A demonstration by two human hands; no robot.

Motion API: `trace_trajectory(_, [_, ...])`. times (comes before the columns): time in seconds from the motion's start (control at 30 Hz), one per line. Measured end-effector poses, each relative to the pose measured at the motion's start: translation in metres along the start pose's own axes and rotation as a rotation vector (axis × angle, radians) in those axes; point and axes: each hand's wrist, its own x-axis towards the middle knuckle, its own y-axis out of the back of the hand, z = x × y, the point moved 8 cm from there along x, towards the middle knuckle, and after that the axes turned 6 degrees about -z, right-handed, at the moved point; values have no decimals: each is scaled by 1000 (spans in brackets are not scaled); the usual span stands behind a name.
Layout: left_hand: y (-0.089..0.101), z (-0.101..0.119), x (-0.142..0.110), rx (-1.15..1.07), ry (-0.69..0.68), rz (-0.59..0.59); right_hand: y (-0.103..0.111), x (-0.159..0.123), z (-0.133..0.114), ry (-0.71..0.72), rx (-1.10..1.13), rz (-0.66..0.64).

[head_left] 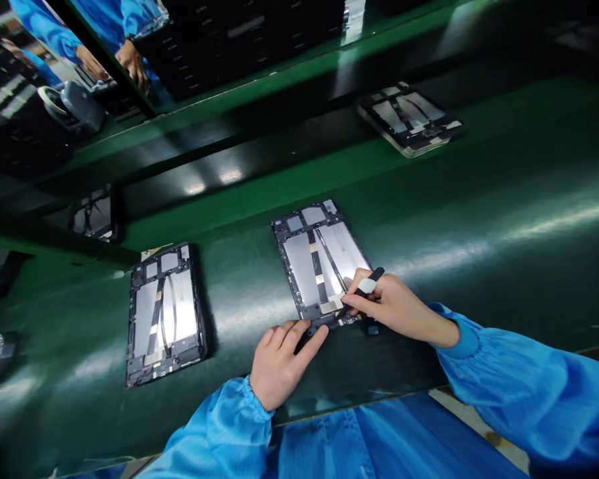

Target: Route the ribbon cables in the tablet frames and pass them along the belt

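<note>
At the upper left of the frame are a co-worker's hands (124, 60), beyond the green counter (479, 286) I work at. Lower left, an open tablet housing (164, 313) lies well apart from my hands. My left grip (284, 362), fingers lying together, presses the lower edge of a second tablet housing (302, 266) at centre. My right grip (384, 306) pinches a black pen-like tool (367, 286), its tip on that housing's lower end. A third housing (409, 120) lies upper right.

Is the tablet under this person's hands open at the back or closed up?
Open, it seems: the tablet lies with no back cover, its silver panels and dark ribbon strips bare.
</note>
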Motion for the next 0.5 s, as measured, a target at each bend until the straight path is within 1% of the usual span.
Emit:
trace_trajectory(0.37, [-1,-1,1,18,7,-14,1,0,-7,30,-51,0])
trace_trajectory(0.5, [-3,3,10,47,56,-57,1,-1,-10,49,-81,1])
